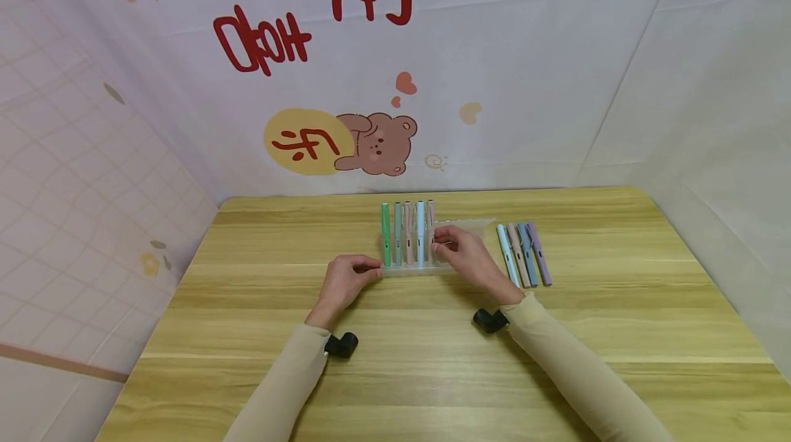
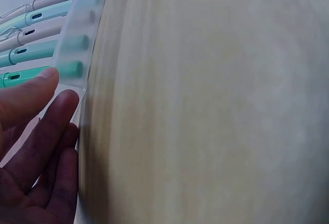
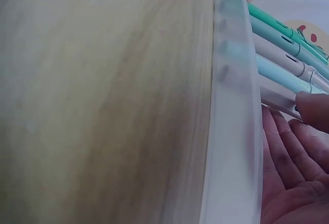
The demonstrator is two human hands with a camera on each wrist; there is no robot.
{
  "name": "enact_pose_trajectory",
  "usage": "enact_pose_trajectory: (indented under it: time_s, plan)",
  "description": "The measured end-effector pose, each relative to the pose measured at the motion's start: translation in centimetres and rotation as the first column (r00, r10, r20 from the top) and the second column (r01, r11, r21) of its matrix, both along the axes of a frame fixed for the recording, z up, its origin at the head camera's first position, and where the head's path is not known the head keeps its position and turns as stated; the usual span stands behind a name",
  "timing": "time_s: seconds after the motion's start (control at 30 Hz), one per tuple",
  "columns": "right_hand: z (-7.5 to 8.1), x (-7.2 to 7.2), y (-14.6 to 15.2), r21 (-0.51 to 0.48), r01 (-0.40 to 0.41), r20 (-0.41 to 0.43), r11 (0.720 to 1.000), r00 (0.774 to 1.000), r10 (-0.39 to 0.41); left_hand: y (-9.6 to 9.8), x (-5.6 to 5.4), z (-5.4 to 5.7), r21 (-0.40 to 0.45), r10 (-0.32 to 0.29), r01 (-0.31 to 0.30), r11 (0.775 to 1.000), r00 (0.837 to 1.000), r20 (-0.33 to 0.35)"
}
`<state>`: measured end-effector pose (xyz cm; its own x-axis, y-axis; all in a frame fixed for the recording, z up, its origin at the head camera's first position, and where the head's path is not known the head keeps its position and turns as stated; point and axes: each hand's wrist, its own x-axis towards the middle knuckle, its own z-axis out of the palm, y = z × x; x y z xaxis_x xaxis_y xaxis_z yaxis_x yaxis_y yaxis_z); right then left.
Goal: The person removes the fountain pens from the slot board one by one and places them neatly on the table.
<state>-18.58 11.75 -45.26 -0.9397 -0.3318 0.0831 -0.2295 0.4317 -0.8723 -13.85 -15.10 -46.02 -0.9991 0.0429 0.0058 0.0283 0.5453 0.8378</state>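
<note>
A translucent plastic pen case (image 1: 404, 270) lies on the table with several pens side by side in it. From the left come a green pen (image 1: 386, 236), a teal pen (image 1: 398, 236), a pinkish-grey pen (image 1: 408, 239) and a light blue pen (image 1: 421, 236). At the case's left front corner, my left hand (image 1: 347, 284) pinches the edge between thumb and fingers. My right hand (image 1: 466, 260) holds the rightmost pen, a greyish-pink one (image 3: 277, 98), its thumb on top and fingers beneath. Its lower end sits behind the case's frosted front strip (image 3: 234, 147).
Right of the case lies a loose row of pens: a light blue pen (image 1: 507, 257), a beige pen (image 1: 519, 257), a blue pen (image 1: 529, 257) and a purple pen (image 1: 540, 257). The wooden table (image 1: 408, 373) meets a printed cloth backdrop (image 1: 525, 85) behind.
</note>
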Motion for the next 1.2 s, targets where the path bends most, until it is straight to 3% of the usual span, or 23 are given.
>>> enact_pose_trajectory:
  time_s: [0.7, 1.2]
  plan:
    - [0.0, 0.2, -0.1, -0.027, 0.06, -0.017, 0.998, 0.998, -0.061, 0.0, 0.1, 0.0, 0.02, -0.01, 0.011, 1.0, 1.0, -0.002]
    - [1.1, 0.8, -0.1, -0.055, 0.096, -0.068, 0.994, 0.993, -0.099, -0.1, 0.1, -0.2, -0.007, -0.013, 0.013, 1.0, 1.0, -0.019]
